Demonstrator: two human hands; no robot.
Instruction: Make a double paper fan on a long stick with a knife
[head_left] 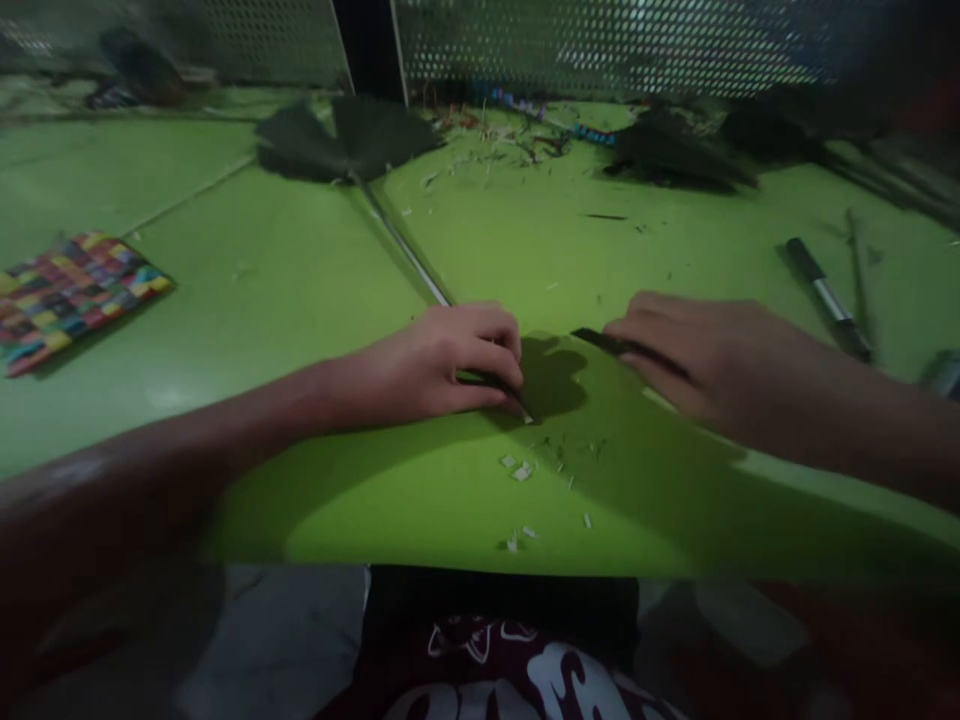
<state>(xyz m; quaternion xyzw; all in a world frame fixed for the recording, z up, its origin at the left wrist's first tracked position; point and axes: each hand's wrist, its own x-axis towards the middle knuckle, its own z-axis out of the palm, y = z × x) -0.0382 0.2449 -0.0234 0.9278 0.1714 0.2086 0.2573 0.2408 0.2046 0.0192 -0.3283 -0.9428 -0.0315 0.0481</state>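
Pale scraps (520,472) lie nearest, on the green table (300,520). Just beyond, the left hand (465,360) has its fingers curled closed around a thin stem (415,260), whose near end pokes out toward five o'clock. At three o'clock from it, the right hand (697,350) grips a dark, narrow tool (596,340), tip between nine and ten. The stem's long axis runs toward eleven, ending in a dark, fan-shaped head (382,135).
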